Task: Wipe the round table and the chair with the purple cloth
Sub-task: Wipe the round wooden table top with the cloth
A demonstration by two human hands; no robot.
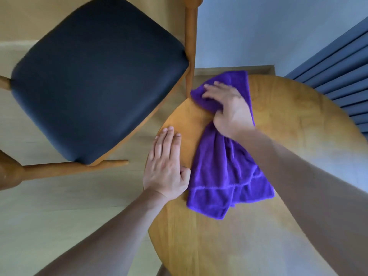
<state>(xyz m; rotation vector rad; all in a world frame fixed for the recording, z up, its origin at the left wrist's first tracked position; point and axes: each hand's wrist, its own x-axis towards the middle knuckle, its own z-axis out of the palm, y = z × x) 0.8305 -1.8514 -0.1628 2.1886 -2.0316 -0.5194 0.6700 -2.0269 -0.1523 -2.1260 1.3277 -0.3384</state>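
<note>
While the right hand point(229, 108) bunches the purple cloth point(223, 168) near the far edge of the round wooden surface point(298, 136), fingers curled into the fabric, the left hand point(166, 166) lies flat, fingers straight, at the near-left rim. Cloth trails back, rumpled, between both arms. Chair point(95, 76) with dark seat stands just beside, its frame cut off at the edges. Blue slatted panel point(338, 76) behind.

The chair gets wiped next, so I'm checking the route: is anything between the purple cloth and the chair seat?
Nothing visible. The right hand holds the purple cloth at the round table edge nearest the chair; only open floor lies between.
</note>
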